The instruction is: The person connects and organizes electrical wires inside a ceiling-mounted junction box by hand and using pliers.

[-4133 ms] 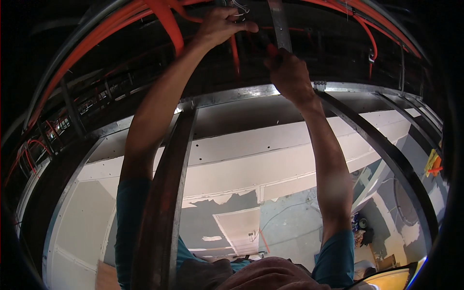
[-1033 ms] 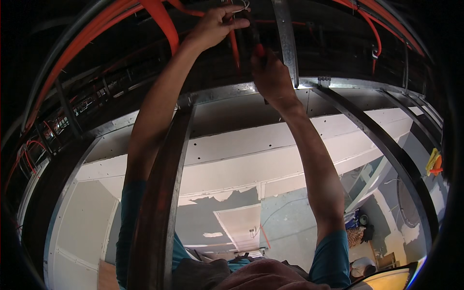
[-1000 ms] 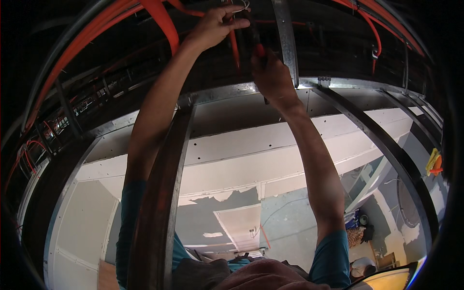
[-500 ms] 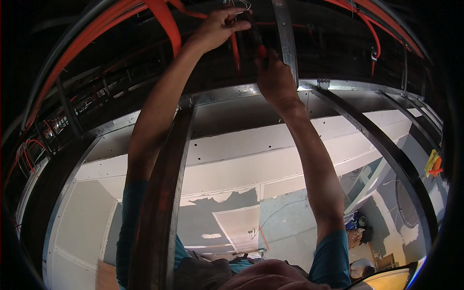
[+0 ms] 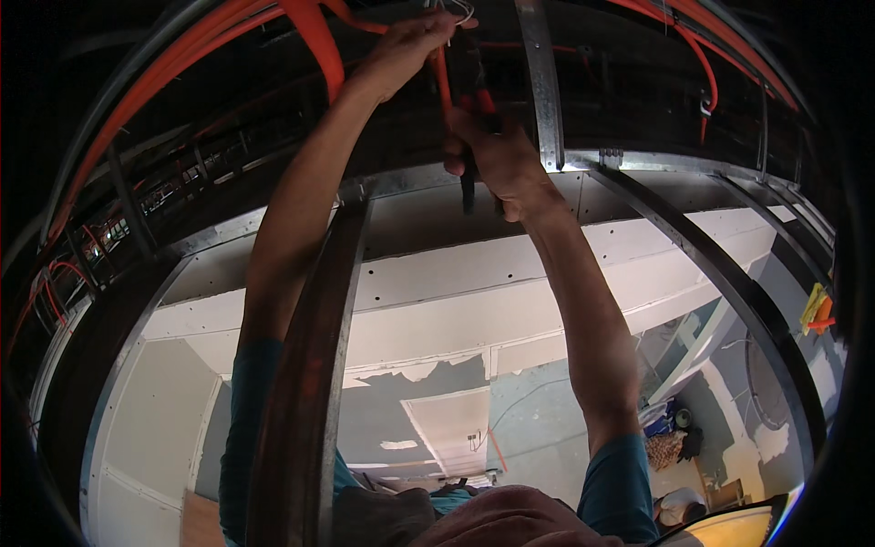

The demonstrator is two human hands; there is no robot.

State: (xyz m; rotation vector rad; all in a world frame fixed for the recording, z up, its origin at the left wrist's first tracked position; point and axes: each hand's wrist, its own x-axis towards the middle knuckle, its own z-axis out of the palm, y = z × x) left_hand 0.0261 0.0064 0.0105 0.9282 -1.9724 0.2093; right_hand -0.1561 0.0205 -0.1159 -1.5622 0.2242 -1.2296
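Overhead, at the top of the view, my left hand (image 5: 410, 50) is closed in a pinch on thin white wires (image 5: 463, 11). Their tips bend out past its fingers. Just below and to the right, my right hand (image 5: 499, 159) wraps round pliers (image 5: 486, 98) with red and black handles. The dark head of the pliers points up toward the wires; whether the jaws touch them I cannot tell in the shadow. A dark handle end sticks out beneath my fingers. Beside the tool hangs an orange conduit (image 5: 443, 82).
A metal stud (image 5: 542, 87) rises right of my hands. A metal channel (image 5: 419, 175) crosses below them, and a dark beam (image 5: 310, 365) runs beside my left arm. Orange conduits (image 5: 314, 46) curve overhead. Far below lie a floor (image 5: 547, 428) and a crouching person (image 5: 682, 506).
My right hand has moved left and slightly down with the pliers, and a handle end now shows below it. My left fingers have drawn in closer round the wires.
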